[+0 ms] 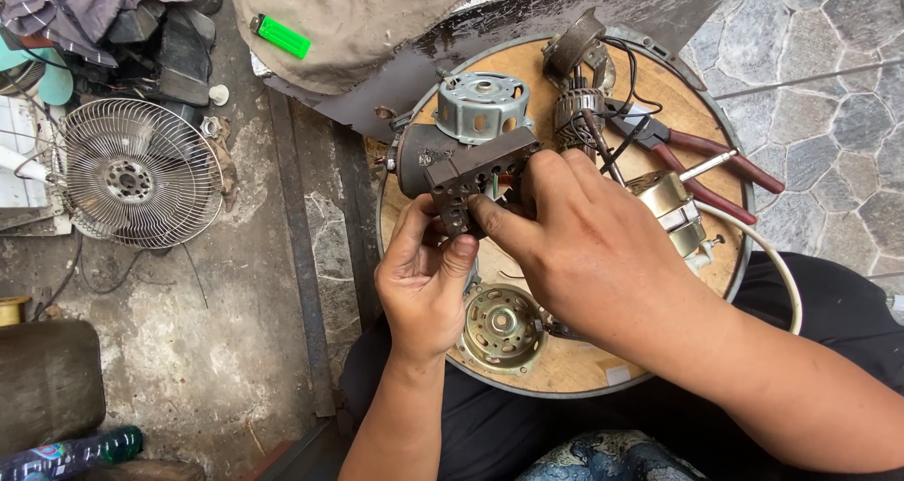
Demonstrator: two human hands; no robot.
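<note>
Over the round board [702, 283], hands clasping stator [480, 184]

On the round wooden tabletop [659, 95]: red-handled pliers [702, 156], a grey motor housing [482, 104] & a brass-coloured end cover [502, 328]. On the floor at left: a wire fan guard [139, 172], a green lighter [282, 37], a plastic bottle [71, 451].

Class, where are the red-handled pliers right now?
In the head view, the red-handled pliers lie on the round wooden board's right edge, just beyond the right hand.
</note>
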